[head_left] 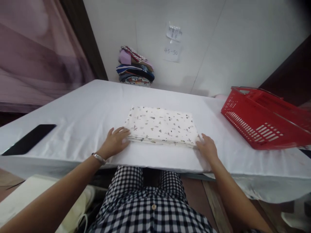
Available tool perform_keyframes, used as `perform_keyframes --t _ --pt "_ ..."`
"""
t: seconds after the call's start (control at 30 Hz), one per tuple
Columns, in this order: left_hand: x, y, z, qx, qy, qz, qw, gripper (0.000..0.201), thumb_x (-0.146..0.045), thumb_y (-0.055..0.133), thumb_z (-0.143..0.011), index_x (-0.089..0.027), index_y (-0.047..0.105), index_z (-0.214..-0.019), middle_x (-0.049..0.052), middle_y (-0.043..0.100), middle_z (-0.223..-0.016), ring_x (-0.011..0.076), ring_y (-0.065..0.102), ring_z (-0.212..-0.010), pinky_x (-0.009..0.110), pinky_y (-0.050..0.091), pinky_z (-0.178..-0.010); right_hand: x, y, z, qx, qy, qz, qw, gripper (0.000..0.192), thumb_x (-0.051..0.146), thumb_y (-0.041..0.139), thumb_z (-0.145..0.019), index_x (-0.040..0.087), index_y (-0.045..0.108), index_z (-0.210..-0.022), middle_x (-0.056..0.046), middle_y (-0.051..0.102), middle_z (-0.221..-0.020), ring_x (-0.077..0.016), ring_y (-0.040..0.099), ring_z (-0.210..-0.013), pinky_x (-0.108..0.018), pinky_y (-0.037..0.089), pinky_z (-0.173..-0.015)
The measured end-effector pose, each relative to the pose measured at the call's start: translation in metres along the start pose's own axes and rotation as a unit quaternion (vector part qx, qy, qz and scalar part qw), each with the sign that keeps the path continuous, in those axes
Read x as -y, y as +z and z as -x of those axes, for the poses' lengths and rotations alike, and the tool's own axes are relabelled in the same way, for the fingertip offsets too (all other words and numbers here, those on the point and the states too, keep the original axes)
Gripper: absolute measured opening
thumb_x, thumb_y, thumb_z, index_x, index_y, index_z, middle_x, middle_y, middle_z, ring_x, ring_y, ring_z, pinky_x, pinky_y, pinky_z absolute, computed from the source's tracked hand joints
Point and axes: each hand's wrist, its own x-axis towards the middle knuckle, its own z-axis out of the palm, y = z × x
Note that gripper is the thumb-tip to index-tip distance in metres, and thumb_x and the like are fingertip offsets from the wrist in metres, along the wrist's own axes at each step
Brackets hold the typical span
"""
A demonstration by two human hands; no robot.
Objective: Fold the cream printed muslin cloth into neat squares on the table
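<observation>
A white cloth [161, 124] with small scattered prints lies folded into a flat rectangle in front of me, its stacked layers showing along the near edge. My left hand [116, 141] touches its near left corner, fingers spread and thumb apart. At the near right corner is my right hand [207, 147], its fingers apart and their tips against the cloth's edge. Neither hand lifts the fabric. The undersides of the fingers are hidden.
A white-covered table [97, 100] carries everything. On the right stands a red plastic basket [264, 119]. A flat black device [30, 139] lies at the left. Several folded fabrics [135, 68] are stacked at the back against the wall, where paper notes [172, 51] hang.
</observation>
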Motion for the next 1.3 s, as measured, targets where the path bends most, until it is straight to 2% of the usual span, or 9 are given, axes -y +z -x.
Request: perform_keyframes --t 0.1,0.17,0.27,0.4,0.53,0.73,0.93,1.03,1.3 --pt "-0.014 0.001 0.0 -0.029 0.006 0.016 0.999 0.03 -0.036 0.054 -0.081 -0.025 0.065 -0.106 0.007 0.064 -0.119 0.0281 0.045 -0.125 0.053 0.015 -0.11 0.032 0.006 -0.003 -0.029 -0.127 -0.033 0.991 0.04 0.031 0.049 -0.085 0.017 0.056 -0.121 -0.013 0.056 -0.123 -0.0278 0.045 -0.117 -0.041 0.035 -0.1" --pt "-0.023 0.004 -0.004 -0.046 0.033 0.026 0.998 0.027 -0.036 0.052 -0.085 -0.023 0.066 -0.103 0.007 0.067 -0.112 0.027 0.05 -0.118 0.051 0.023 -0.108 0.061 0.017 -0.008 0.014 -0.215 -0.072 0.974 0.031 0.031 0.051 -0.086 0.02 0.062 -0.112 -0.01 0.06 -0.118 -0.0255 0.049 -0.113 -0.039 0.036 -0.1" --pt "-0.03 0.012 -0.015 -0.033 0.084 0.045 0.995 0.025 -0.032 0.05 -0.087 -0.02 0.067 -0.1 0.008 0.069 -0.104 0.0245 0.057 -0.105 0.044 0.038 -0.097 0.102 0.037 -0.014 0.086 -0.325 -0.111 0.935 0.024 0.03 0.054 -0.086 0.022 0.065 -0.106 -0.008 0.064 -0.11 -0.0232 0.054 -0.106 -0.037 0.039 -0.095" --pt "-0.03 0.019 -0.025 -0.02 0.127 0.04 0.991 0.023 -0.028 0.052 -0.087 -0.018 0.067 -0.099 0.009 0.068 -0.102 0.0237 0.059 -0.1 0.04 0.046 -0.089 0.138 0.06 -0.025 0.119 -0.404 -0.093 0.902 0.021 0.028 0.058 -0.086 0.02 0.066 -0.103 -0.008 0.066 -0.105 -0.0215 0.055 -0.099 -0.036 0.041 -0.089" --pt "-0.027 0.02 -0.027 -0.024 0.158 0.014 0.987 0.022 -0.026 0.051 -0.088 -0.018 0.067 -0.101 0.009 0.067 -0.101 0.0226 0.059 -0.098 0.04 0.047 -0.089 0.15 0.071 -0.028 0.115 -0.427 -0.046 0.896 0.018 0.028 0.058 -0.087 0.021 0.067 -0.1 -0.008 0.065 -0.1 -0.0212 0.054 -0.095 -0.034 0.04 -0.085" --pt "-0.028 0.021 -0.025 -0.034 0.161 0.007 0.986 0.025 -0.028 0.045 -0.092 -0.018 0.066 -0.099 0.009 0.066 -0.098 0.0211 0.059 -0.094 0.039 0.047 -0.086 0.146 0.082 -0.02 0.054 -0.42 -0.075 0.903 0.022 0.029 0.049 -0.092 0.02 0.066 -0.102 -0.009 0.064 -0.1 -0.0219 0.053 -0.092 -0.035 0.041 -0.082" --pt "-0.028 0.021 -0.023 -0.028 0.174 -0.022 0.984 0.025 -0.026 0.048 -0.091 -0.017 0.061 -0.111 0.009 0.065 -0.105 0.0208 0.058 -0.098 0.037 0.045 -0.087 0.146 0.083 -0.017 0.029 -0.41 -0.079 0.908 0.025 0.028 0.043 -0.093 0.018 0.064 -0.104 -0.008 0.065 -0.097 -0.0222 0.053 -0.09 -0.035 0.041 -0.079" --pt "-0.028 0.019 -0.024 -0.018 0.181 -0.021 0.983 0.023 -0.025 0.048 -0.091 -0.018 0.061 -0.109 0.007 0.065 -0.104 0.02 0.058 -0.098 0.036 0.045 -0.086 0.147 0.084 -0.017 0.009 -0.403 -0.078 0.912 0.026 0.028 0.041 -0.094 0.018 0.064 -0.101 -0.008 0.065 -0.094 -0.0217 0.053 -0.086 -0.034 0.042 -0.077" --pt "-0.03 0.017 -0.024 -0.062 0.14 -0.042 0.987 0.021 -0.02 0.042 -0.092 -0.016 0.062 -0.1 0.008 0.066 -0.096 0.02 0.059 -0.093 0.035 0.048 -0.082 0.149 0.082 -0.011 -0.038 -0.414 -0.097 0.904 0.029 0.028 0.037 -0.096 0.017 0.063 -0.097 -0.009 0.064 -0.091 -0.0208 0.054 -0.085 -0.034 0.043 -0.076"
